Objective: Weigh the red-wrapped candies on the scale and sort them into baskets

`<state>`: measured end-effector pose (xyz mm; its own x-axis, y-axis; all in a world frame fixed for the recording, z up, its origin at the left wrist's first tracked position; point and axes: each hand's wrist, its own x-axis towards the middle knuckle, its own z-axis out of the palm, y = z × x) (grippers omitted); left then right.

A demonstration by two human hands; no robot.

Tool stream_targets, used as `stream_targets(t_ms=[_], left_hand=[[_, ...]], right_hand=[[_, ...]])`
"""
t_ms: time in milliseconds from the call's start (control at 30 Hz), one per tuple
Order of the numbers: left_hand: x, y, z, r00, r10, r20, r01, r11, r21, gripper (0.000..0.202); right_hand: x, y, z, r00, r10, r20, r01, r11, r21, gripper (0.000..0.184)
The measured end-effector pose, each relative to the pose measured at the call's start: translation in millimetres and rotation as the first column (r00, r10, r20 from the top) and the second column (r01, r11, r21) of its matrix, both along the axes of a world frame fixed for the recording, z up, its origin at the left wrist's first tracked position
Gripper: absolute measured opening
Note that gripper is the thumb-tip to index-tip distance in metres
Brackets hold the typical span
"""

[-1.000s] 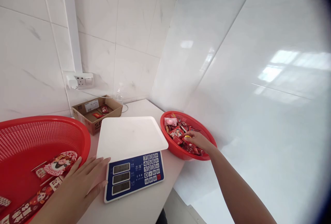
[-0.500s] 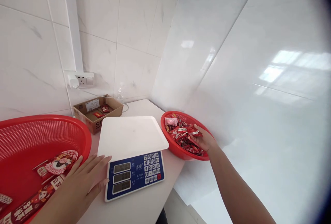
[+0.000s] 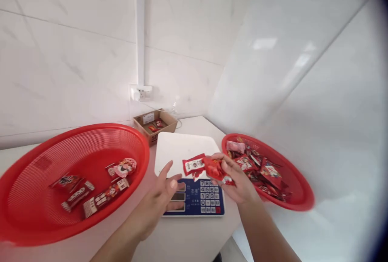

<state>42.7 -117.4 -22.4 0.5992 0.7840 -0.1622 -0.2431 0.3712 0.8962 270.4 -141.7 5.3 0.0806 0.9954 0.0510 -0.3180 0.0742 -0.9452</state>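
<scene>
Several red-wrapped snack packets [image 3: 194,166] are gripped in my right hand [image 3: 238,179], above the front part of the weighing scale [image 3: 184,147]. Fingers apart and holding nothing, my left hand [image 3: 159,197] hovers over the left side of the scale's blue keypad panel [image 3: 209,199], partly covering its displays. To the right stands a red basket [image 3: 307,195] heaped with similar small packets [image 3: 271,171]. A larger red basket [image 3: 91,133] on the left holds several wrapped snacks [image 3: 106,197] lying apart on its bottom.
Behind the scale sits an open cardboard box [image 3: 142,126] with a few red packets inside. A clear plastic bottle [image 3: 174,108] stands beside it. A plug and wall socket [image 3: 141,93] are on the tiled wall, with a cable running down toward the white table [image 3: 182,237].
My right hand has come out of the right basket with packets and moved left over the scale. My left hand has lifted from beside the scale's edge. The view has turned left.
</scene>
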Motion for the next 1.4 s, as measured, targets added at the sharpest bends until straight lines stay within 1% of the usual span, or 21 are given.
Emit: stream_targets(t_ms=[33, 100, 133, 200, 267, 333, 467, 533, 600, 667, 733, 833, 900, 1033, 1100, 1200, 1300, 1400], left_hand=[[1, 0, 0.8, 0.997, 0.031, 0.072, -0.025, 0.997, -0.079, 0.07], [3, 2, 3.4, 0.978, 0.135, 0.16, -0.106, 0.978, -0.178, 0.059], [3, 3, 4.9, 0.965, 0.191, 0.18, -0.155, 0.968, -0.2, 0.051], [1, 7, 7.5, 0.938, 0.289, 0.191, -0.249, 0.945, -0.211, 0.033], [-2, 13, 9.1, 0.908, 0.37, 0.197, -0.329, 0.92, -0.212, 0.024], [-6, 18, 10.0, 0.873, 0.443, 0.206, -0.402, 0.891, -0.212, 0.023], [-15, 26, 12.1, 0.805, 0.552, 0.218, -0.518, 0.832, -0.197, 0.025], [-19, 28, 13.1, 0.793, 0.572, 0.211, -0.545, 0.82, -0.176, 0.026], [-21, 28, 13.3, 0.804, 0.564, 0.189, -0.545, 0.825, -0.146, 0.027], [-21, 28, 12.6, 0.831, 0.536, 0.152, -0.526, 0.844, -0.103, 0.026], [-19, 27, 11.4, 0.864, 0.494, 0.098, -0.492, 0.869, -0.045, 0.025], [-15, 24, 10.3, 0.901, 0.433, -0.008, -0.431, 0.9, 0.069, 0.026], [-13, 21, 10.5, 0.911, 0.407, -0.062, -0.393, 0.906, 0.159, 0.026], [-13, 18, 11.7, 0.927, 0.364, -0.094, -0.319, 0.895, 0.312, 0.026], [-14, 18, 12.2, 0.924, 0.365, -0.115, -0.293, 0.867, 0.403, 0.025], [-14, 18, 12.9, 0.908, 0.392, -0.151, -0.272, 0.822, 0.5, 0.02], [-16, 18, 14.0, 0.907, 0.382, -0.179, -0.238, 0.815, 0.529, 0.019], [-18, 18, 15.0, 0.907, 0.35, -0.233, -0.164, 0.805, 0.57, 0.022]], right_hand=[[-15, 3, -3.5, 0.995, 0.101, -0.018, -0.101, 0.995, 0.004, 0.029], [-40, 7, -9.4, 0.962, 0.269, -0.056, -0.268, 0.963, 0.015, 0.03], [-49, 9, -11.6, 0.946, 0.317, -0.073, -0.316, 0.949, 0.022, 0.031], [-59, 12, -14.3, 0.934, 0.343, -0.1, -0.341, 0.939, 0.028, 0.032], [-62, 14, -15.3, 0.94, 0.318, -0.127, -0.319, 0.948, 0.017, 0.032], [-59, 16, -15.2, 0.949, 0.272, -0.158, -0.28, 0.96, -0.027, 0.032], [-48, 26, -13.8, 0.96, 0.083, -0.267, -0.129, 0.979, -0.16, 0.034], [-42, 32, -12.8, 0.944, 0.016, -0.331, -0.082, 0.979, -0.189, 0.041], [-39, 34, -11.9, 0.933, 0.002, -0.359, -0.065, 0.985, -0.162, 0.046], [-39, 34, -11.4, 0.942, 0.001, -0.335, -0.044, 0.992, -0.121, 0.04], [-42, 30, -11.1, 0.959, 0.002, -0.283, -0.039, 0.991, -0.124, 0.034], [-50, 23, -10.5, 0.976, 0.056, -0.212, -0.09, 0.984, -0.156, 0.029], [-57, 19, -10.5, 0.983, 0.102, -0.153, -0.122, 0.984, -0.128, 0.03], [-68, 12, -12.1, 0.989, 0.145, 0.003, -0.145, 0.989, -0.037, 0.036], [-71, 9, -11.4, 0.985, 0.141, 0.104, -0.139, 0.99, -0.024, 0.04], [-72, 5, -6.3, 0.958, 0.142, 0.247, -0.136, 0.99, -0.039, 0.045], [-70, 4, -0.8, 0.935, 0.129, 0.331, -0.114, 0.991, -0.065, 0.047], [-65, 5, 0.8, 0.913, 0.136, 0.385, -0.096, 0.988, -0.121, 0.051]])
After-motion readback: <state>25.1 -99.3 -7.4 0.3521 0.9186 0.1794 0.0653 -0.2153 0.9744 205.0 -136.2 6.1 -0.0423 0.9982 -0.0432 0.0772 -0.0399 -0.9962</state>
